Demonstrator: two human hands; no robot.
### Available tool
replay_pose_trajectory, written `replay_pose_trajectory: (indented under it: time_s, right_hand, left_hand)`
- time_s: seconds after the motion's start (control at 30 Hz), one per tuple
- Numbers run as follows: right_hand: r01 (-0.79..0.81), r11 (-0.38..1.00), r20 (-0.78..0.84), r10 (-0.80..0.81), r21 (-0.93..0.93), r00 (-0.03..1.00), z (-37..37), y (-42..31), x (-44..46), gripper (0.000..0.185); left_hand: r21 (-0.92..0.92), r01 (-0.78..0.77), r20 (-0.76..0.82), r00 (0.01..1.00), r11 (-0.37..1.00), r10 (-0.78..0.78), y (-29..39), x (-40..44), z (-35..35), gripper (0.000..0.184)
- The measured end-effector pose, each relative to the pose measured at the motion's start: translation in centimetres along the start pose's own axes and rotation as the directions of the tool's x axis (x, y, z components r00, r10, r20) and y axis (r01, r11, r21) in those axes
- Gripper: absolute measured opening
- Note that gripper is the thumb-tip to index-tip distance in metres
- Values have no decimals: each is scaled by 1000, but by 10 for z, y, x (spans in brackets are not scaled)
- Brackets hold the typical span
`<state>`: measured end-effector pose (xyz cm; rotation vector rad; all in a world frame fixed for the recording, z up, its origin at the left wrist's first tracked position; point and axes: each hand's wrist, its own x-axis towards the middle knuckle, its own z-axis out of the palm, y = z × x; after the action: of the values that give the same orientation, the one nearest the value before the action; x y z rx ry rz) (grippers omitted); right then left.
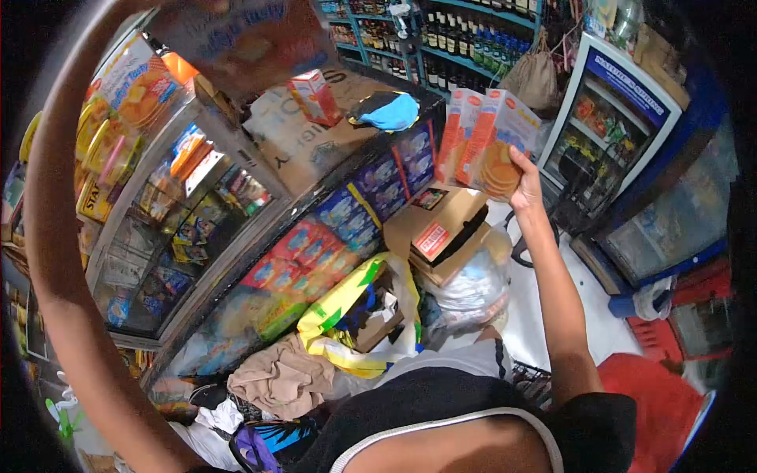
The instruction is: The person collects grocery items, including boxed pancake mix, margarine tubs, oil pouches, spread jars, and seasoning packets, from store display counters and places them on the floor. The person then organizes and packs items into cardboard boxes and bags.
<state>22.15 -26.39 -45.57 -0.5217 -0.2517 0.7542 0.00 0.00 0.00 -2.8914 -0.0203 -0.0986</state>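
The two red-and-white printed rectangular boxes [497, 165] in the right hand [525, 185] are thin card with a smooth, faintly shiny coat. Left of the grip, the flat brown cardboard sheet [288, 146] is matt; the small blue-and-black rounded piece [394, 114] looks like cloth, though blur makes that uncertain. Below the grip, the open brown carton [406, 229] is dull cardboard, and the bulging clear bag [469, 296] is crinkled, glossy plastic. Lower left of the grip, the yellow, white and green bag [315, 327] is slick plastic, the rumpled beige cloth [276, 374] matt. Beyond the grip, the dark bottles [441, 35] are shiny glass.
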Motion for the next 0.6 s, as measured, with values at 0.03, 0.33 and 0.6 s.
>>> replay_pose_trajectory:
  time_s: [0.03, 0.33, 0.6]
  right_hand:
    - [-21, 1000, -6, 21, 1, 1000, -14, -14, 8, 30]
    - [-144, 983, -10, 144, -116, 990, -165, -137, 76, 38]
    - [-288, 933, 1, 295, -216, 955, -231, -188, 109, 51]
  left_hand:
    - [-11, -7, 11, 1000, 1000, 7, -2, 8, 18, 73]
    - [138, 328, 162, 923, 935, -348, -3, 19, 157, 83]
    - [-121, 445, 78, 895, 887, -439, -21, 32, 241, 84]
